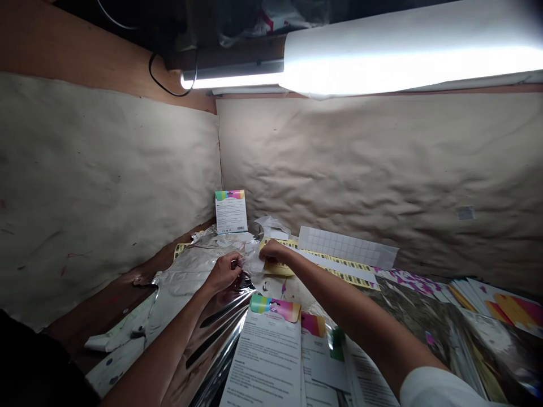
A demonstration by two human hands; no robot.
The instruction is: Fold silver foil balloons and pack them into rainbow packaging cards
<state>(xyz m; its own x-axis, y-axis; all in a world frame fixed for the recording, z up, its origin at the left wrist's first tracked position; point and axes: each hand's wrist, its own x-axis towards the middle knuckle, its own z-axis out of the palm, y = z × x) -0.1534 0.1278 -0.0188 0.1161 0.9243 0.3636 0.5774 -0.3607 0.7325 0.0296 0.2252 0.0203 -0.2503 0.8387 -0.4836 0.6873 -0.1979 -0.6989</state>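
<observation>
- Left hand: fingers curled nearly closed, thumb and fingertips pinching crumpled clear plastic film that lies between both hands.
- Smooth, mirror-like silvery sheet: creased, below the left hand.
- White rectangular printed card with a rainbow header: upright beyond the hands; similar flat cards lie nearer.
- Right hand: fingers bent downward, tips hidden, hold impossible to tell; over yellow barcode label sheets.
- White gridded paper sheet: leaning against wrinkled beige wall covering.

Brown-edged worktable — shiny plastic sheeting, yellow barcode strips, printed cards in front, gridded white sheet behind
</observation>
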